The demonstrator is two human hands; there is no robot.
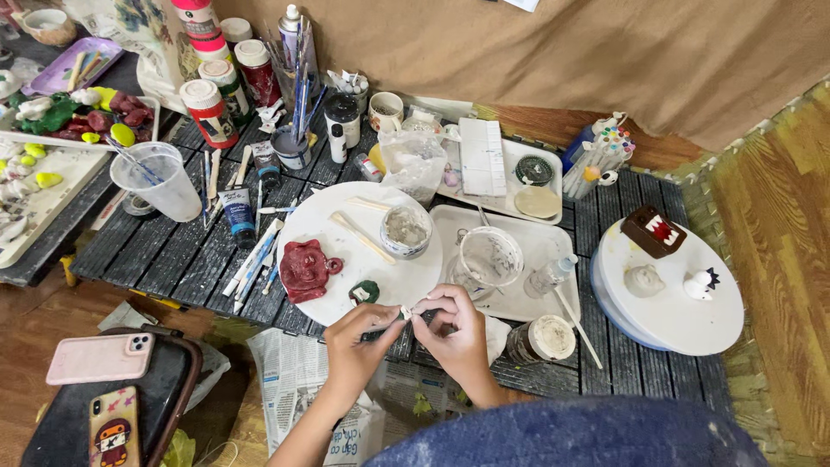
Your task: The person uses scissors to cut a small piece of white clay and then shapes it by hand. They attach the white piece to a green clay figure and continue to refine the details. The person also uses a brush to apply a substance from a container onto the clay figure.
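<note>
Both my hands meet just off the near edge of a round white board (346, 227). My left hand (356, 342) and my right hand (456, 333) pinch a small white clay piece (405, 312) between their fingertips. On the board lie a red clay figure (304, 269), a small green clay piece (365, 292), two wooden sticks (363, 237) and a small tub of whitish paste (405, 230). Right of the board a white tray (534, 235) holds a clear plastic cup (488, 257).
The low dark slatted table (173, 251) carries paint bottles (212, 108), a brush jar (292, 143), a clear water cup (162, 180) and a turntable (683, 320) with a brown box figure (654, 230). Newspaper (298, 380) and two phones (99, 357) lie by my knees.
</note>
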